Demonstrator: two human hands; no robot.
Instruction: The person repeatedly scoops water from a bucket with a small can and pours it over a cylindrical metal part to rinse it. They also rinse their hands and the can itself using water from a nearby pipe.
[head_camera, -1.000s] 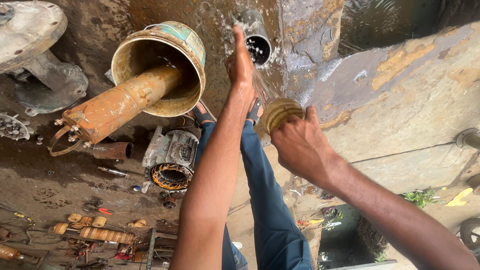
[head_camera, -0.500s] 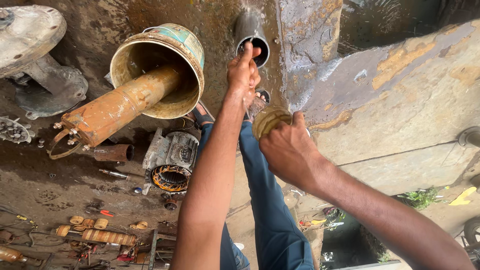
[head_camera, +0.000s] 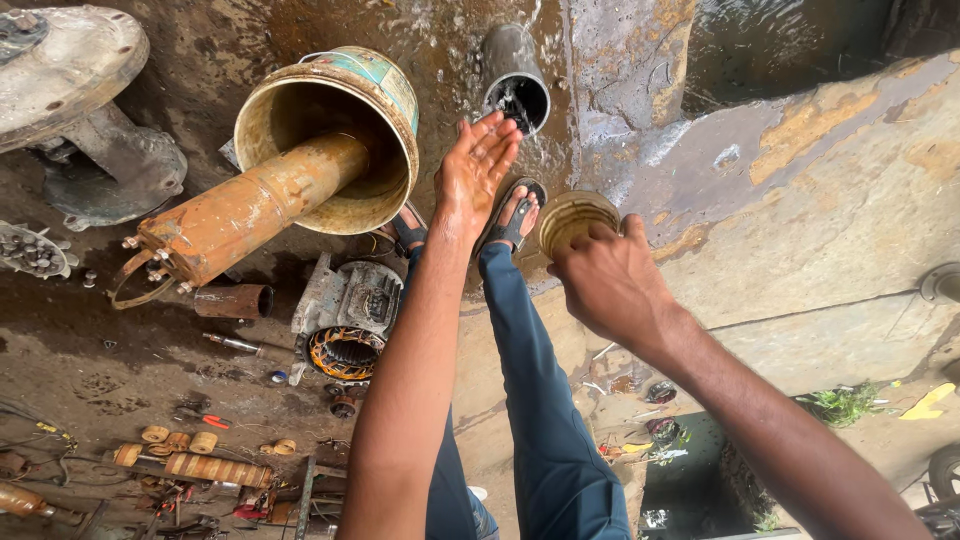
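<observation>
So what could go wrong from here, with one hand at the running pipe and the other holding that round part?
1. The right hand grips the yellowish round part beside the water; wet, it might slip and drop.
2. The ground under the sandalled foot is wet, so footing could be slick.
3. Water from the pipe hitting the left hand may splash the open motor.
</observation>
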